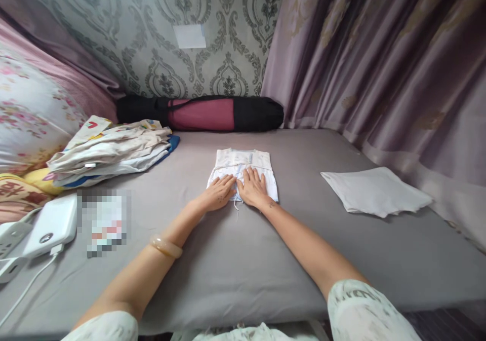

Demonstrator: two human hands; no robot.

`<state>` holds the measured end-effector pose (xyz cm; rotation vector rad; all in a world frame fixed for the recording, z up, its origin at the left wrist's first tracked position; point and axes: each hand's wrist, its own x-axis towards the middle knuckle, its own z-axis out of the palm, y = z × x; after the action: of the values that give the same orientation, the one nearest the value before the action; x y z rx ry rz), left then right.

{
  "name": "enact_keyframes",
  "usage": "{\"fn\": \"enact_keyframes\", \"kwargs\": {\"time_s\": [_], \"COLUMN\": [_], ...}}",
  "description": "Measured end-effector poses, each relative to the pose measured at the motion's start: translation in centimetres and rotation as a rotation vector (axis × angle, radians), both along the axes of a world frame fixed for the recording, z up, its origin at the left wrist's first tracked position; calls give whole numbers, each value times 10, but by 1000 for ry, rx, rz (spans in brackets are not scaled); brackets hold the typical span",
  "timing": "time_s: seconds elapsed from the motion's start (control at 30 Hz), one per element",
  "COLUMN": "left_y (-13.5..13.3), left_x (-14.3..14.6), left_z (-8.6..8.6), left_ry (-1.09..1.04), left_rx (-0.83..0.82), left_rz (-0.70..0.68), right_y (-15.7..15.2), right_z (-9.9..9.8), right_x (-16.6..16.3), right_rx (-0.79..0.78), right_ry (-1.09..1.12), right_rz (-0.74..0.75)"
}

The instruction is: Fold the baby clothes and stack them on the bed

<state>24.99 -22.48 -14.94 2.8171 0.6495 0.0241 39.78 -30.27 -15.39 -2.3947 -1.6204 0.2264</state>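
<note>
Pale bangle (166, 246) on L wrist; short white sleeves (364, 310) w/ faint grey print; forearms bare.

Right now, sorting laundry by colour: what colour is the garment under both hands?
The garment is white with pale-blue trim; head view shows it best.

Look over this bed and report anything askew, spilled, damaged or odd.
Nothing is spilled or damaged. Only the stack of clothes at the left looks untidy, its layers slipping unevenly. The white garment under the left hand and right hand lies square, a loose string at its near edge.
</note>
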Motion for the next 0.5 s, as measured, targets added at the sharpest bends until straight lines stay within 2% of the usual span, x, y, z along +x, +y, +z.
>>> {"fn": "enact_keyframes", "kwargs": {"time_s": [0.13, 0.33, 0.4, 0.5], "left_y": [0, 14, 17, 15], "left_x": [-7, -42, -54, -65], "left_z": [-2, 0, 3, 9], "left_ry": [-29, -190, -223, -231], "left_rx": [20, 100, 65, -93], "left_rz": [38, 176, 251, 346], "right_y": [-15, -76, -95, -114], "right_z": [7, 22, 29, 36], "right_x": [3, 4, 8, 21], "right_rx": [-37, -83, -115, -104], "right_ry": [41, 104, 153, 203], "right_rz": [107, 351, 442, 528]}}
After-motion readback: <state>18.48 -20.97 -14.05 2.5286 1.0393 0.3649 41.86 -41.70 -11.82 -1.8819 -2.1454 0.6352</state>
